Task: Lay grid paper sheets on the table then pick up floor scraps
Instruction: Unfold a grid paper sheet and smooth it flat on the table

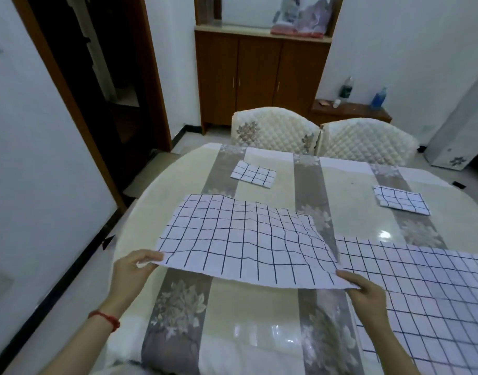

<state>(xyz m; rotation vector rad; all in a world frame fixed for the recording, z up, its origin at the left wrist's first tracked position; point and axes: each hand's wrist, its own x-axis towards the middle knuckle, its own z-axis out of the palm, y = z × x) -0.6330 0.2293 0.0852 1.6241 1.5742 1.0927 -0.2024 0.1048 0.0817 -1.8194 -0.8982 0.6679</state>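
My left hand [136, 269] and right hand [365, 290] pinch the near corners of a grid sheet [246, 239] | sheet rippled above the table [259, 320]

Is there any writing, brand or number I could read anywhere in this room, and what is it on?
None can be read.
Dark-labelled bottle on the low shelf: label too blurred.
Blue bottle beside it: label too blurred.
Grid paper sheet held over the table: only ruled lines, no text.

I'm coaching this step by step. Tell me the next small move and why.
Probably lower the held grid sheet flat onto the table: the left hand and right hand pinch its near corners, and its near edge hangs above the tablecloth.
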